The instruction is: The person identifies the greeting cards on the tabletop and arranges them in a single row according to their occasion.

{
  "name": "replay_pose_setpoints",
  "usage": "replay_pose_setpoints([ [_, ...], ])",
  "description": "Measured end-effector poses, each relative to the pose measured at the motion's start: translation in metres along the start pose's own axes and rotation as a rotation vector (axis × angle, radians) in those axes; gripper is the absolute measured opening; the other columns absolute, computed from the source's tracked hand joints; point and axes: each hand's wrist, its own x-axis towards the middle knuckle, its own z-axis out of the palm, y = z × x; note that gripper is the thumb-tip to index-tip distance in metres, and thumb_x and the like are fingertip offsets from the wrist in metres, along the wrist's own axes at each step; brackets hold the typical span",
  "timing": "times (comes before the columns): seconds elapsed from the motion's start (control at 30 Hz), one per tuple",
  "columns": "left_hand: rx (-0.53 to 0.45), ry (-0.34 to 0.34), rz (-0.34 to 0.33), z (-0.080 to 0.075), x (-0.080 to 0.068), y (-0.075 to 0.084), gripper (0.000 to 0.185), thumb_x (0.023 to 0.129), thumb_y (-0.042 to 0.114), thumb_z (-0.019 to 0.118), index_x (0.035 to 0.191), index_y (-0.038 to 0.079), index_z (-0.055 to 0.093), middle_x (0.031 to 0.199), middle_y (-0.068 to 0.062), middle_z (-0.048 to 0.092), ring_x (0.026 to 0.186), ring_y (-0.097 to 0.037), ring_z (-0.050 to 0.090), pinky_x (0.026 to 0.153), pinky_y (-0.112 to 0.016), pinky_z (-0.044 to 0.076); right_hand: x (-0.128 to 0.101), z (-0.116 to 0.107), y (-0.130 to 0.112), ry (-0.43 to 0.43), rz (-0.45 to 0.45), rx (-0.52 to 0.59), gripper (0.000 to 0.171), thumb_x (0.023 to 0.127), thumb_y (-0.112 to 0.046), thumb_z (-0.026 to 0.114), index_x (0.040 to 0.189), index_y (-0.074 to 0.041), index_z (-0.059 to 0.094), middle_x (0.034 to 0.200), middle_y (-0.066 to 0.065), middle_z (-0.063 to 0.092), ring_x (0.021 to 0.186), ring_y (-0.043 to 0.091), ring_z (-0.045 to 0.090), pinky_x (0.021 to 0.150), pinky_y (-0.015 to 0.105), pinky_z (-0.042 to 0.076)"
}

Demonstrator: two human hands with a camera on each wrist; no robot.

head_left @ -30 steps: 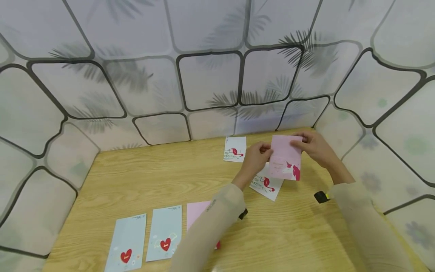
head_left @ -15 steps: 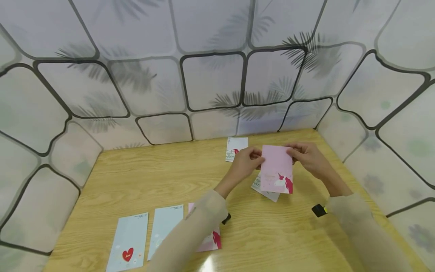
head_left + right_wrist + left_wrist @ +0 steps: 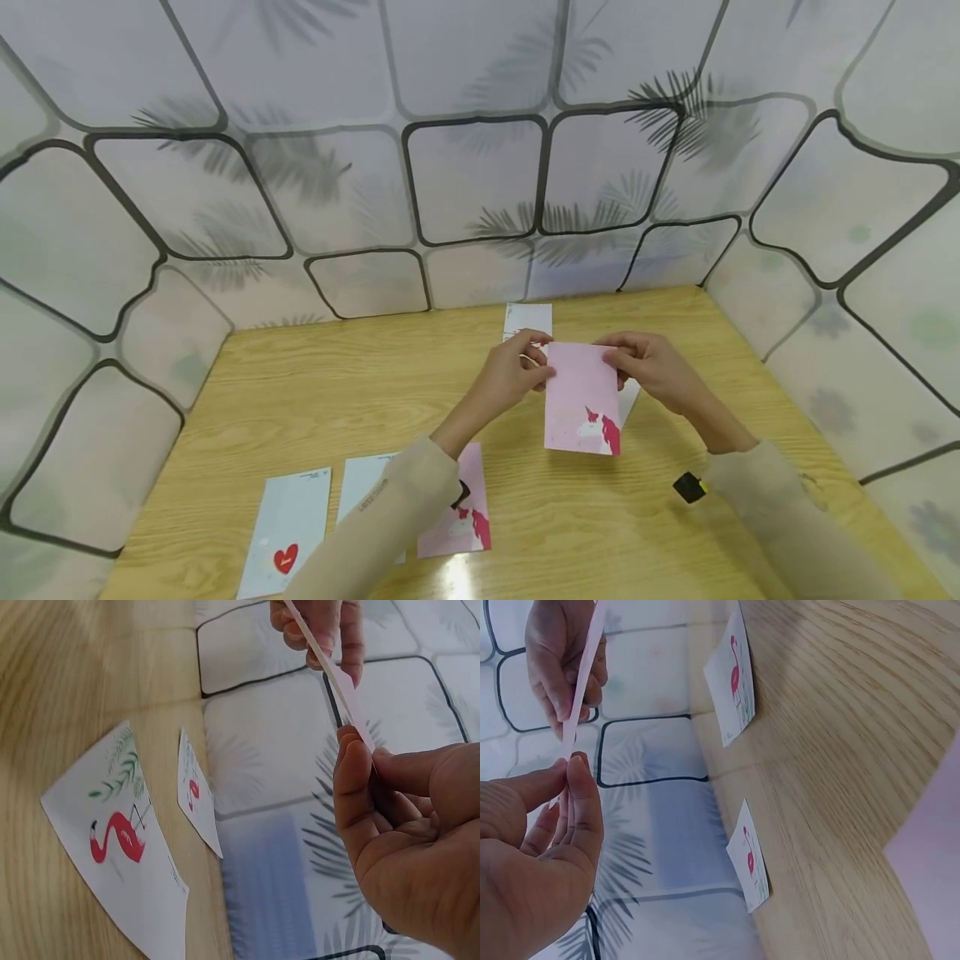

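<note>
A pink card with a white and red unicorn (image 3: 582, 400) is held up over the table between both hands. My left hand (image 3: 512, 367) pinches its left edge near the top, thumb in front. On the opposite edge, my right hand (image 3: 654, 371) grips the upper corner between thumb and fingers. Seen edge-on in the left wrist view, the pink card (image 3: 585, 675) is a thin strip between the hands. Partly covered behind it lies a white flamingo card (image 3: 628, 398), shown fully in the right wrist view. Another white flamingo card (image 3: 528, 317) lies farther back, overlapped by my left fingers.
At the front left of the wooden table (image 3: 300, 400) lie a pale blue card with a red heart (image 3: 288, 525), a second pale blue card (image 3: 363, 479) and another pink unicorn card (image 3: 474, 500), the latter two partly under my left forearm. Patterned walls (image 3: 480, 183) enclose the back and sides.
Both hands have moved left and toward the front with the pink unicorn card. It now covers less of the nearer flamingo card's right side, and the left forearm covers more of the blue cards.
</note>
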Motion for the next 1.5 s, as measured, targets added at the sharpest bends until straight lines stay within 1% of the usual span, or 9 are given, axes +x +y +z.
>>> replay_pose_setpoints([
  [0.23, 0.027, 0.011, -0.013, -0.010, -0.018, -0.002, 0.032, 0.093, -0.005, 0.073, 0.123, 0.000, 0.062, 0.086, -0.007, 0.067, 0.068, -0.014, 0.067, 0.071, -0.043, 0.063, -0.002, 0.020, -0.004, 0.006, 0.009, 0.024, 0.024, 0.103, -0.003, 0.062, 0.117, 0.016, 0.060, 0.092, 0.018, 0.070, 0.068, 0.016, 0.063, 0.063, 0.029, 0.058],
  [0.37, 0.054, 0.027, -0.049, -0.015, -0.027, -0.003, 0.027, 0.094, -0.003, 0.073, 0.118, 0.001, 0.063, 0.088, -0.007, 0.067, 0.067, -0.014, 0.067, 0.073, -0.049, 0.062, -0.002, 0.033, -0.006, 0.013, 0.020, 0.044, 0.021, 0.101, -0.002, 0.065, 0.114, 0.014, 0.064, 0.092, 0.020, 0.070, 0.067, 0.021, 0.064, 0.061, 0.030, 0.058],
  [0.5, 0.060, 0.045, -0.078, -0.019, -0.036, -0.006, 0.020, 0.095, -0.002, 0.071, 0.113, -0.001, 0.063, 0.089, -0.008, 0.065, 0.066, -0.014, 0.066, 0.073, -0.051, 0.062, -0.001, 0.044, -0.004, 0.019, 0.022, 0.023, 0.019, 0.100, -0.003, 0.067, 0.111, 0.011, 0.068, 0.090, 0.017, 0.069, 0.066, 0.024, 0.063, 0.059, 0.032, 0.057],
  [0.67, 0.066, 0.057, -0.114, -0.023, -0.045, -0.011, 0.015, 0.097, -0.002, 0.070, 0.111, -0.002, 0.065, 0.090, -0.008, 0.065, 0.066, -0.014, 0.065, 0.074, -0.051, 0.062, -0.002, 0.056, -0.001, 0.016, 0.066, 0.043, 0.021, 0.099, -0.005, 0.069, 0.111, 0.012, 0.069, 0.089, 0.016, 0.071, 0.064, 0.017, 0.063, 0.057, 0.030, 0.056],
  [0.87, 0.096, 0.052, -0.167, -0.028, -0.055, -0.015, 0.006, 0.097, 0.000, 0.070, 0.103, -0.002, 0.068, 0.088, -0.007, 0.068, 0.066, -0.014, 0.066, 0.073, -0.049, 0.062, -0.006, 0.068, 0.000, 0.006, 0.138, 0.057, 0.025, 0.098, -0.007, 0.071, 0.114, 0.012, 0.069, 0.088, 0.014, 0.073, 0.062, 0.017, 0.065, 0.054, 0.029, 0.056],
  [0.93, 0.108, 0.044, -0.170, -0.030, -0.058, -0.017, 0.004, 0.098, 0.001, 0.070, 0.101, -0.002, 0.068, 0.087, -0.007, 0.069, 0.066, -0.014, 0.067, 0.073, -0.048, 0.063, -0.008, 0.073, 0.000, 0.006, 0.161, 0.074, 0.026, 0.097, -0.006, 0.072, 0.113, 0.013, 0.068, 0.088, 0.014, 0.072, 0.063, 0.017, 0.065, 0.059, 0.031, 0.059],
  [1.17, 0.184, -0.016, -0.186, -0.036, -0.066, -0.025, 0.006, 0.097, 0.004, 0.071, 0.097, -0.002, 0.070, 0.084, -0.005, 0.068, 0.070, -0.016, 0.068, 0.069, -0.036, 0.062, -0.013, 0.088, 0.007, -0.013, 0.223, 0.101, 0.022, 0.096, -0.003, 0.072, 0.108, 0.014, 0.067, 0.084, 0.012, 0.070, 0.063, 0.015, 0.064, 0.059, 0.031, 0.060],
  [1.33, 0.285, -0.045, -0.198, -0.038, -0.070, -0.029, 0.005, 0.097, 0.008, 0.072, 0.095, 0.003, 0.072, 0.081, -0.001, 0.067, 0.072, -0.017, 0.067, 0.062, -0.024, 0.055, -0.015, 0.093, 0.014, -0.038, 0.231, 0.108, 0.020, 0.096, -0.003, 0.071, 0.106, 0.014, 0.067, 0.081, 0.011, 0.070, 0.063, 0.016, 0.064, 0.059, 0.035, 0.061],
  [1.5, 0.361, -0.059, -0.192, -0.037, -0.071, -0.035, 0.005, 0.097, 0.010, 0.074, 0.092, 0.008, 0.074, 0.080, 0.003, 0.066, 0.070, -0.011, 0.060, 0.061, -0.023, 0.050, -0.015, 0.098, 0.018, -0.046, 0.259, 0.094, 0.018, 0.096, -0.002, 0.071, 0.105, 0.013, 0.068, 0.079, 0.010, 0.069, 0.063, 0.016, 0.063, 0.058, 0.035, 0.060],
])
